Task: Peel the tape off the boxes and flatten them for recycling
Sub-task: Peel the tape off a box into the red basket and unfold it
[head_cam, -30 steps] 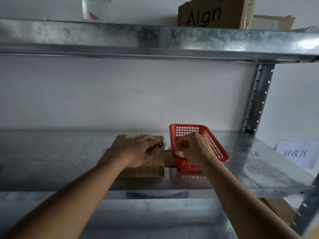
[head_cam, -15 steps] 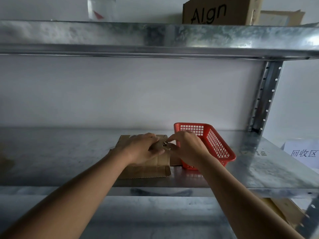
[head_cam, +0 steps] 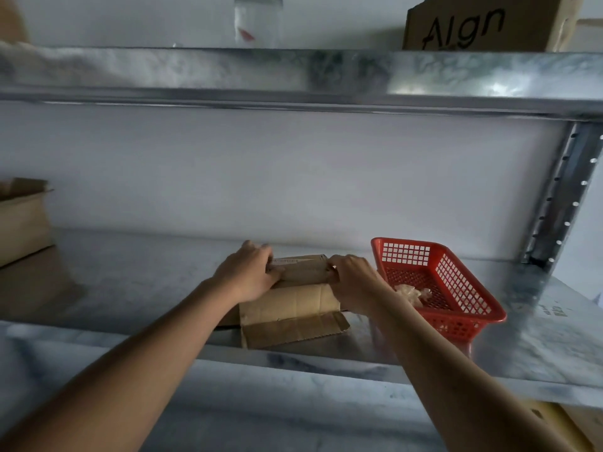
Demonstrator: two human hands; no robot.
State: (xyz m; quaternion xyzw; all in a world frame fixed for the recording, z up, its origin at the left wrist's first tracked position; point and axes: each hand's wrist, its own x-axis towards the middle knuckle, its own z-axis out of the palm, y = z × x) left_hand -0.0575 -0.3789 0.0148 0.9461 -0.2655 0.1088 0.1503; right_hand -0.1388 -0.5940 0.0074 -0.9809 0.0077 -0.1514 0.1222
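Left hand (head_cam: 246,275) fingers curled over left end of flattened brown cardboard box (head_cam: 290,303); right hand (head_cam: 354,282) gripping its right end; box lying on galvanised metal shelf (head_cam: 130,288); red plastic mesh basket (head_cam: 437,282) just right of right hand, crumpled tape wad (head_cam: 412,293) inside.

On the metal shelf (head_cam: 130,282), the left hand (head_cam: 247,275) and right hand (head_cam: 354,282) grip opposite ends of a cardboard box (head_cam: 293,301) — its near flap lying flat. Just right sits a red plastic basket (head_cam: 456,288) holding crumpled tape (head_cam: 411,292).
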